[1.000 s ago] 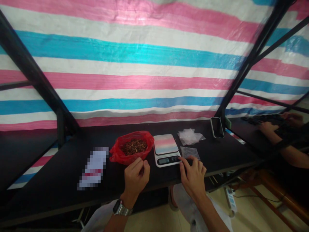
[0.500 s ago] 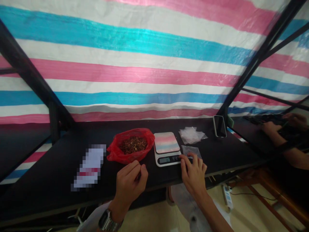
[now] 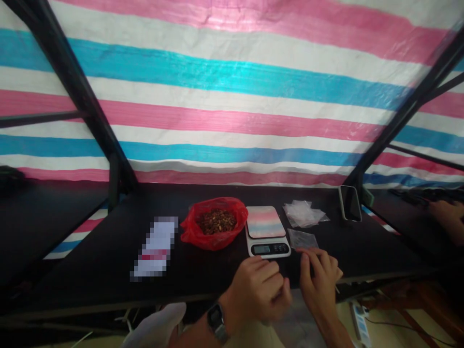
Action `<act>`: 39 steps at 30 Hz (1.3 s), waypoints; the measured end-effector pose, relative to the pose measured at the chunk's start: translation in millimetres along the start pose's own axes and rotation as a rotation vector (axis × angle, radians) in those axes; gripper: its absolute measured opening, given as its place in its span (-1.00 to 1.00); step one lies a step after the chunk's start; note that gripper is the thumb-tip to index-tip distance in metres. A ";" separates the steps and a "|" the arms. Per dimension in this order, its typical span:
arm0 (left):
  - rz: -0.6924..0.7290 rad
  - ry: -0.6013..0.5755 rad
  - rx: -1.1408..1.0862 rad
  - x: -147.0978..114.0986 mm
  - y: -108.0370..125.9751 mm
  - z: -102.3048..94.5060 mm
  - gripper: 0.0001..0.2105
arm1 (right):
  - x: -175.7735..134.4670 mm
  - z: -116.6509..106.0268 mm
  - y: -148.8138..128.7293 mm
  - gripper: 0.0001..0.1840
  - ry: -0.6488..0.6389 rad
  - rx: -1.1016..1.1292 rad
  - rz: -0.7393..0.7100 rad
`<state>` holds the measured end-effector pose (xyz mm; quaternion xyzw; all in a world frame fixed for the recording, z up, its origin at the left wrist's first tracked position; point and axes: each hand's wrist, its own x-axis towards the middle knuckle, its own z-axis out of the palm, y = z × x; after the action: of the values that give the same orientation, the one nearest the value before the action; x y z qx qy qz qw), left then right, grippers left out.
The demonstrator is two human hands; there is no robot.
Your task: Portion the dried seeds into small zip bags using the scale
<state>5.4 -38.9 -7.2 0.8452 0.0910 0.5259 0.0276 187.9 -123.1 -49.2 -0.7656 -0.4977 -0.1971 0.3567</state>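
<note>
My left hand point(image 3: 259, 290) is closed, fingers curled, in front of a white digital scale point(image 3: 266, 222); whatever it may hold is hidden. My right hand point(image 3: 321, 278) is at the near edge of a small clear plastic bag point(image 3: 303, 238), its fingers stretched out and slightly apart. That bag lies flat beside the scale's display. Left of the scale, a red plastic bag point(image 3: 188, 235) stands with its mouth spread wide, full of small brown nuts or seeds point(image 3: 215, 221). The scale's platform carries nothing and reflects the striped sheet.
More clear bags point(image 3: 304, 213) lie piled behind the single one. A phone point(image 3: 350, 203) leans at the right by the black frame. A pixelated white packet point(image 3: 155, 249) lies at the left of the black table point(image 3: 90, 280). Another person's hand point(image 3: 447, 217) shows at far right.
My left hand has moved right, from in front of the red bag to in front of the scale. My right hand has drawn back from the scale's edge. The view has shifted left.
</note>
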 end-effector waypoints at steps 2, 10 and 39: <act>-0.081 0.047 0.007 -20.8 4.5 8.2 -0.72 | 3.1 0.1 -3.1 -0.67 -0.046 0.063 -0.113; 0.105 0.015 -0.008 -93.1 -0.8 47.8 -0.57 | 107.2 24.5 -146.4 -0.75 -0.418 0.393 -0.584; -0.620 0.319 0.186 -17.9 -75.9 -36.7 -0.59 | 129.3 36.1 -159.4 -0.57 -0.611 0.708 -0.320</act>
<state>-44.6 30.6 -17.5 0.6836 0.3937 0.6073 0.0942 97.2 23.9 67.3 -0.5341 -0.7272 0.1653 0.3981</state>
